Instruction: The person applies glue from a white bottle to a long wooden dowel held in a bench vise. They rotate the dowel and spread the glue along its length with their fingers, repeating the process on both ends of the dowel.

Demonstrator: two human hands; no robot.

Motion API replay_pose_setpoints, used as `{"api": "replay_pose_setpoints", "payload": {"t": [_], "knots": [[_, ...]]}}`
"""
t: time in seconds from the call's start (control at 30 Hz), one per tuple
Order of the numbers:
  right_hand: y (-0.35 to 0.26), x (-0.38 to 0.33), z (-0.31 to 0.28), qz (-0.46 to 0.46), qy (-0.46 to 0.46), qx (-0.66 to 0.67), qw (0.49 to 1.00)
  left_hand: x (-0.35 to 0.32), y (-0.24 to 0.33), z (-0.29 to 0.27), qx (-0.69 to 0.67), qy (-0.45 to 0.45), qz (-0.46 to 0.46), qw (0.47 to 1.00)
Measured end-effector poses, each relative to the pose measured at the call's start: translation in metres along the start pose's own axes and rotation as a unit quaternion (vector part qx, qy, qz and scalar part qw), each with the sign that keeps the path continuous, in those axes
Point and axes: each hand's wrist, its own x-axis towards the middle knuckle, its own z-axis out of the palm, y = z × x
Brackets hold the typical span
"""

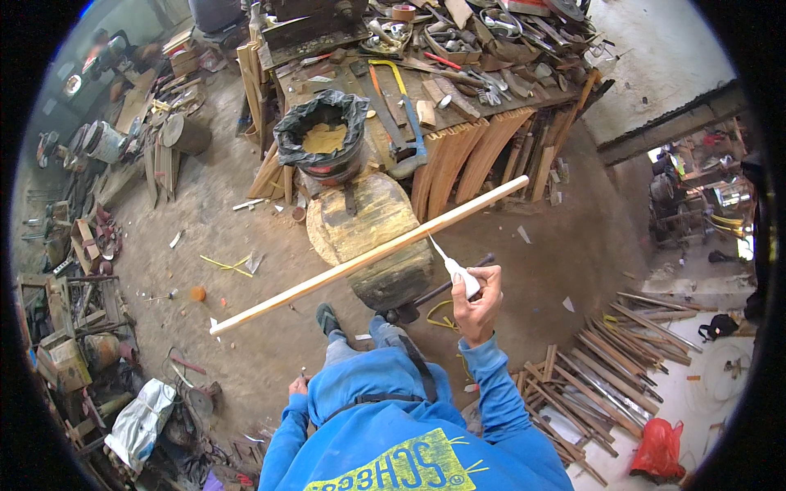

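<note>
My right hand grips a white squeeze bottle with a long thin nozzle. The nozzle points up and left, its tip at or very near the lower edge of a long pale wooden stick; whether they touch I cannot tell. The stick lies slantwise across a worn wooden block, both ends sticking out past it. Low at my left side hangs my left hand, its fingers closed around something small, mostly hidden.
Behind the block, a bucket lined with black plastic holds yellowish powder. A hacksaw and many tools crowd the workbench. Wooden strips are piled at right, beside a red plastic bag. Scraps litter the floor.
</note>
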Motion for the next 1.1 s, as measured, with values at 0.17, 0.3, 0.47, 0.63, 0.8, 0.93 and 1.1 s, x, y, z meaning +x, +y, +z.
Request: {"api": "replay_pose_setpoints", "payload": {"t": [0.17, 0.3, 0.47, 0.63, 0.8, 0.93, 1.1], "knots": [[0.012, 0.018, -0.013, 0.008, 0.031, -0.017, 0.999, 0.002, 0.002, 0.005, 0.035, 0.007, 0.01, 0.999], [0.022, 0.03, -0.02, -0.002, 0.048, -0.012, 0.999, 0.003, 0.008, 0.009, 0.02, 0.002, 0.017, 1.0], [0.031, 0.045, -0.029, -0.009, 0.068, -0.02, 0.997, -0.002, 0.017, 0.019, 0.121, 0.006, 0.064, 0.991], [0.04, 0.063, -0.04, -0.022, 0.083, -0.031, 0.996, 0.005, 0.006, 0.026, 0.012, 0.006, 0.018, 1.0], [0.049, 0.077, -0.051, -0.013, 0.092, -0.039, 0.995, 0.01, -0.006, 0.03, 0.004, 0.016, 0.007, 1.0], [0.057, 0.088, -0.059, -0.009, 0.103, -0.049, 0.993, 0.007, -0.001, 0.036, 0.027, 0.022, 0.011, 0.999], [0.069, 0.101, -0.068, -0.009, 0.113, -0.049, 0.992, 0.002, 0.005, 0.045, 0.022, 0.029, 0.025, 0.999]]}}
